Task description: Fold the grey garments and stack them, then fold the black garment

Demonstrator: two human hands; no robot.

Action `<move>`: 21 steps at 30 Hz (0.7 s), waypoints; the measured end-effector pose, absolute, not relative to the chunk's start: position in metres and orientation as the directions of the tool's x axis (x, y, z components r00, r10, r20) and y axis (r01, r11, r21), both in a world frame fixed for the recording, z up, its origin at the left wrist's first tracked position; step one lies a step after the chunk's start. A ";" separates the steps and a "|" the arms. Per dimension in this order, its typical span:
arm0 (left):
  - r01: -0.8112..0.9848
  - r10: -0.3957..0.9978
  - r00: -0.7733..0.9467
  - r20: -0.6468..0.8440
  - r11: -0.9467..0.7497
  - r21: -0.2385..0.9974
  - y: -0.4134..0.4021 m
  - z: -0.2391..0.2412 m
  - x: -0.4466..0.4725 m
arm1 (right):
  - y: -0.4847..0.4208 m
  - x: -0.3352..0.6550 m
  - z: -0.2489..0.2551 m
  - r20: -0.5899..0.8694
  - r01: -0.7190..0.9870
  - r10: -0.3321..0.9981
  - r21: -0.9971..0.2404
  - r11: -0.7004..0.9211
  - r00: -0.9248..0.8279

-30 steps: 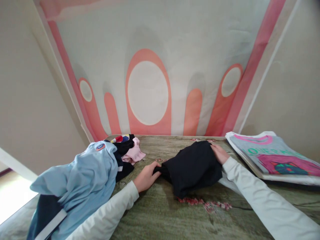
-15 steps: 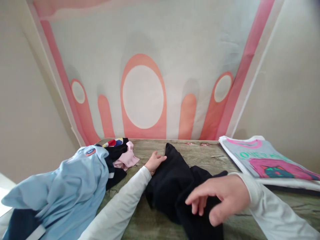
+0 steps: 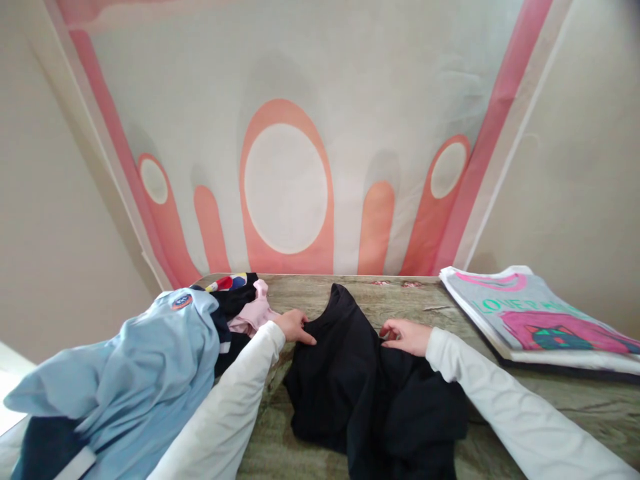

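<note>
A black garment [image 3: 350, 380] lies spread on the wood-grain table [image 3: 550, 400] in front of me. My left hand [image 3: 294, 327] pinches its left upper edge with fingers closed on the cloth. My right hand [image 3: 406, 336] grips the right side of the same garment, fingers curled on the fabric. Both arms wear white long sleeves.
A heap of clothes with a light blue shirt [image 3: 135, 373], dark items and a pink piece [image 3: 253, 313] sits at the left. A folded grey T-shirt with a pink print [image 3: 535, 313] lies at the right. A pink and white patterned wall panel [image 3: 300, 167] rises behind the table.
The black garment has been opened out and spread toward me. My right hand came back from near the camera onto the garment's right side; my left hand shifted to its left edge.
</note>
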State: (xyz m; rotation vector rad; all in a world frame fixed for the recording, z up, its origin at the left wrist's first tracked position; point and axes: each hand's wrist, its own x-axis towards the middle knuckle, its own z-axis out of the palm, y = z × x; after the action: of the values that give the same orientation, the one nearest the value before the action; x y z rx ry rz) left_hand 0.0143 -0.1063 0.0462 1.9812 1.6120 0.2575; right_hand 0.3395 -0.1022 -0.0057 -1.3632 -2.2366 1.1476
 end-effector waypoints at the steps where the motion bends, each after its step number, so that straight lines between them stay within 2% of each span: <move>1: 0.815 0.929 0.302 -0.212 -0.136 0.563 -0.106 0.047 0.015 | -0.104 0.338 -0.005 -0.190 0.598 0.815 -0.770 0.222 -0.548; 2: 0.776 0.923 0.333 -0.193 -0.152 0.612 -0.104 0.047 0.016 | -0.106 0.337 -0.002 -0.209 0.572 0.789 -0.794 0.209 -0.578; 4: 0.655 0.952 0.304 -0.030 -0.186 0.733 -0.099 0.048 0.016 | -0.115 0.333 0.013 -0.177 0.505 0.757 -0.833 0.225 -0.629; 7: 0.418 0.969 0.055 0.241 -0.242 0.876 -0.090 0.048 0.013 | -0.145 0.325 0.050 -0.067 0.420 0.695 -0.836 0.352 -0.716; 9: 0.225 0.963 -0.081 0.258 -0.235 0.946 -0.086 0.049 0.010 | -0.173 0.317 0.077 -0.088 0.388 0.572 -0.816 0.428 -0.816; 11: 0.047 0.968 -0.133 0.211 -0.207 0.977 -0.085 0.051 0.008 | -0.196 0.311 0.097 -0.052 0.251 0.377 -0.828 0.502 -0.925; 13: -0.059 0.975 -0.126 0.181 -0.189 0.980 -0.087 0.055 0.009 | -0.205 0.307 0.101 -0.085 0.177 0.215 -0.871 0.457 -0.973; 14: -0.085 0.978 -0.112 0.178 -0.188 0.979 -0.089 0.057 0.011 | -0.202 0.306 0.097 -0.107 0.181 0.200 -0.898 0.400 -0.974; 15: -0.099 0.979 -0.090 0.180 -0.189 0.977 -0.091 0.060 0.013 | -0.194 0.307 0.089 -0.130 0.209 0.244 -0.920 0.332 -0.961; 17: -0.112 0.982 -0.047 0.183 -0.187 0.976 -0.094 0.065 0.018 | -0.170 0.308 0.064 -0.137 0.266 0.472 -0.939 0.219 -0.871; 19: -0.108 0.985 -0.005 0.174 -0.174 0.979 -0.095 0.068 0.023 | -0.140 0.311 0.034 -0.105 0.364 0.764 -0.914 0.178 -0.636; 20: -0.088 0.985 0.006 0.173 -0.172 0.981 -0.094 0.068 0.024 | -0.128 0.312 0.020 -0.061 0.418 0.867 -0.891 0.176 -0.495; 21: -0.049 0.983 -0.004 0.181 -0.181 0.982 -0.093 0.067 0.025 | -0.117 0.313 0.008 -0.032 0.447 0.910 -0.878 0.173 -0.414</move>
State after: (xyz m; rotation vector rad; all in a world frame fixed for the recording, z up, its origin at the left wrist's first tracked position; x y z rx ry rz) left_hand 0.0253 -0.0930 0.0672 1.3043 1.0800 1.3646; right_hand 0.3129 -0.1169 0.0082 -1.2752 -1.9414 1.1800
